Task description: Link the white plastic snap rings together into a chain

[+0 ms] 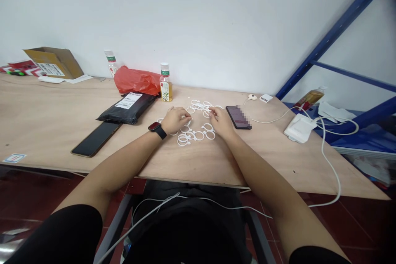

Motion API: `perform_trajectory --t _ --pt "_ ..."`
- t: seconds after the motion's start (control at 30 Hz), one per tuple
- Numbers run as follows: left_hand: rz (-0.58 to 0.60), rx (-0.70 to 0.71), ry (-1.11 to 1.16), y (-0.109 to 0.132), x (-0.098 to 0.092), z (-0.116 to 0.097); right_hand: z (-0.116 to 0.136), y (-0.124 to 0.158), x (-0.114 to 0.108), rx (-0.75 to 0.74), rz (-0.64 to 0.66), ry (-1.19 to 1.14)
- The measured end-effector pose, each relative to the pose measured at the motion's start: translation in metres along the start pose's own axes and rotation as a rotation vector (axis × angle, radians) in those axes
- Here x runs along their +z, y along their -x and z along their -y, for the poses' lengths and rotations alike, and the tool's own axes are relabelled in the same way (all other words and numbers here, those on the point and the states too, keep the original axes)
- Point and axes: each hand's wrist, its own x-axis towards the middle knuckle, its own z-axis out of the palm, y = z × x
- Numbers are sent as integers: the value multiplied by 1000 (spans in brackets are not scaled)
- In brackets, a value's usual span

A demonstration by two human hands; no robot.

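Observation:
Several white plastic rings [198, 134] lie scattered on the plywood table [46, 123] in front of me. My left hand [175, 119], with a black watch on its wrist, rests curled on the rings with its fingers closed over some of them. My right hand [221, 120] sits just to the right, fingers pinched on a white ring near the far cluster of rings [202, 105]. The two hands are a small gap apart.
A phone [239, 117] lies right of my right hand, another dark phone [95, 139] at left. A black parcel [128, 108], red bag [136, 81], two bottles [166, 83], a cardboard box [54, 62], a white charger with cables [299, 128] and blue shelving [340, 24] surround them.

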Motion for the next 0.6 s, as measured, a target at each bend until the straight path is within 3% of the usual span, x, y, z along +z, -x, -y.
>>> perform_trajectory --t 0.13,0.37,0.6 --pt "78 103 -18 0 8 4 -22 -3 3 72 111 165" --pt "40 116 29 -1 9 4 -33 -3 8 136 319 256" --pt "72 132 3 1 9 2 -22 -1 6 123 301 253"
